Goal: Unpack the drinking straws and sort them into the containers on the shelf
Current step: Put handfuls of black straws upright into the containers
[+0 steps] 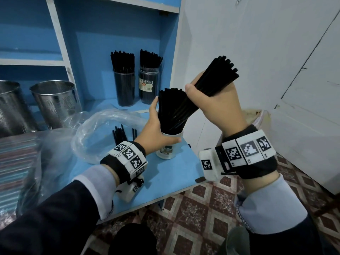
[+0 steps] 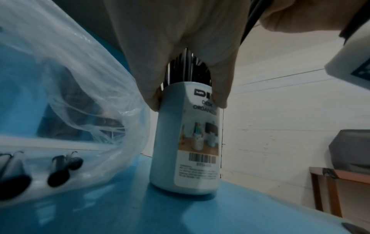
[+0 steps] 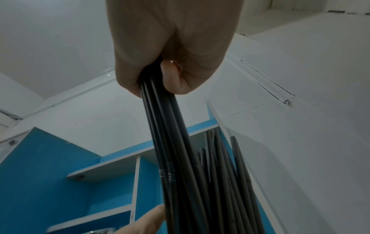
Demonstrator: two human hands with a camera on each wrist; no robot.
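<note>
Fingers and thumb of the left hand (image 1: 156, 133) wrap the top of a white desk organizer (image 1: 166, 150) standing near the corner of the blue table (image 1: 165, 181), with upright black straws (image 1: 169, 107) filling it just above the thumb. To its right, the right hand (image 1: 217, 105) clenches a slanted bundle of black straws (image 1: 219, 74); their lower ends dip among the straws in the organizer, their upper ends fan out past the knuckles.
</note>
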